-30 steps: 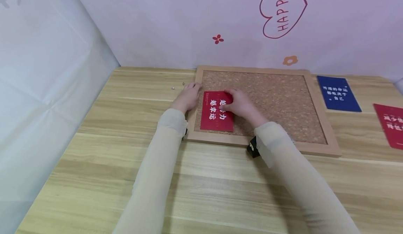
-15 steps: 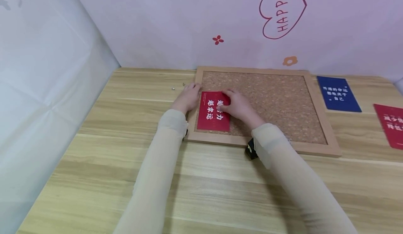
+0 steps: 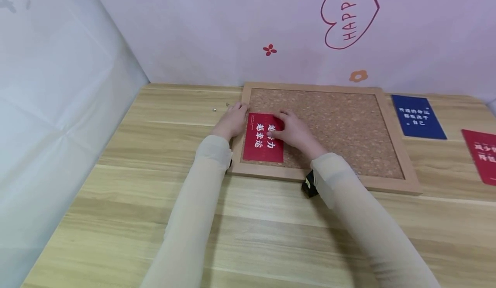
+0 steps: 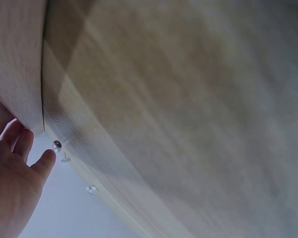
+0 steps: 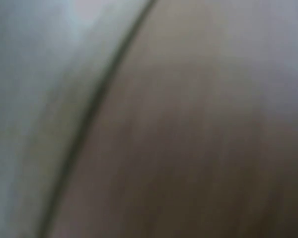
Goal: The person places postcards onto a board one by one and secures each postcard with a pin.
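Observation:
A red card (image 3: 257,152) with white Chinese characters lies over the left part of a wood-framed cork board (image 3: 333,128). My right hand (image 3: 292,128) holds the card by its right side, thumb across its face and a finger at its far corner. My left hand (image 3: 231,120) rests at the board's left frame. In the left wrist view its fingers (image 4: 24,144) touch the wooden frame (image 4: 17,59), with the thumb held apart. Beside that hand lie small clear pushpins (image 3: 214,109). The right wrist view is blurred and shows no hand.
To the right of the board lies a blue card (image 3: 418,116) with white characters. Farther right is another red card (image 3: 478,154), cut off by the view's edge. A white printed sheet (image 3: 193,34) rises behind the wooden table (image 3: 128,176).
The red card has slid slightly left over the cork, together with my right hand, then stayed put over the last half second. My left hand has kept its place on the frame.

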### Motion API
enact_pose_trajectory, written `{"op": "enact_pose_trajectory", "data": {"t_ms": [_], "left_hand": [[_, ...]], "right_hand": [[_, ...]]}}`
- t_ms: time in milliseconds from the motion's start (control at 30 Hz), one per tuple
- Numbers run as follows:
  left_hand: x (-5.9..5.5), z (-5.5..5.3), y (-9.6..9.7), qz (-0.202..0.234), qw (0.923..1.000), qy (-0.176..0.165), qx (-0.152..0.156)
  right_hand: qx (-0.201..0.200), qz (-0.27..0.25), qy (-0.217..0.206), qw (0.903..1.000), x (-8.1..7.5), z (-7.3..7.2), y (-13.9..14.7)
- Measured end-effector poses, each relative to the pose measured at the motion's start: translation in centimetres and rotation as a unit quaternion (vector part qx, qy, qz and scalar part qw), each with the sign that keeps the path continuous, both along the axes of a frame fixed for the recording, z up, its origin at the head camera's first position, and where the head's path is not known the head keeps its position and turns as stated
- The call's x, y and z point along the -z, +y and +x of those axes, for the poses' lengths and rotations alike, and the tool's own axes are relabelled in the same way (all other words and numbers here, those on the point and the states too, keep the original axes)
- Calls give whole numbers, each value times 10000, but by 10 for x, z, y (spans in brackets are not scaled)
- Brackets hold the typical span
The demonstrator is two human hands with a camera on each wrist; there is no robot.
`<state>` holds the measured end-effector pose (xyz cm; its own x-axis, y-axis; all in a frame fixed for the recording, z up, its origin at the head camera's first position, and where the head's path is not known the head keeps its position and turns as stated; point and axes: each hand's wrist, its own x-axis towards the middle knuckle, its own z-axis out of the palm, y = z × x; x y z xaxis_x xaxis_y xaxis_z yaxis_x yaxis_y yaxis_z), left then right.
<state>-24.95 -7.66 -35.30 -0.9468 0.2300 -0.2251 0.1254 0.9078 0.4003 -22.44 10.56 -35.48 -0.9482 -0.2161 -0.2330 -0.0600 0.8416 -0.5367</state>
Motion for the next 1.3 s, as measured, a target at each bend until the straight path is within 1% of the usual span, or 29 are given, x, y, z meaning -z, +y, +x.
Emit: {"op": "enact_pose_trajectory", "data": {"t_ms": [367,600,900,1067,1300], "left_hand": [[0,0,-2,7,10000,50,23],[0,1,-2,-7,10000,17,41],[0,1,-2,53,10000,34,13],[0,2,-2,61,10000,40,37],[-3,4,-2,72,10000,13,1]], "right_hand": [[-45,90,79,9999,-1,-1,-1],[-244,133,169,9995,2,0,2],[-291,-125,261,9992,8,-2,6],[-298,-289,250,9988,7,-1,8],[-285,-336,202,9988,6,0,9]]}}
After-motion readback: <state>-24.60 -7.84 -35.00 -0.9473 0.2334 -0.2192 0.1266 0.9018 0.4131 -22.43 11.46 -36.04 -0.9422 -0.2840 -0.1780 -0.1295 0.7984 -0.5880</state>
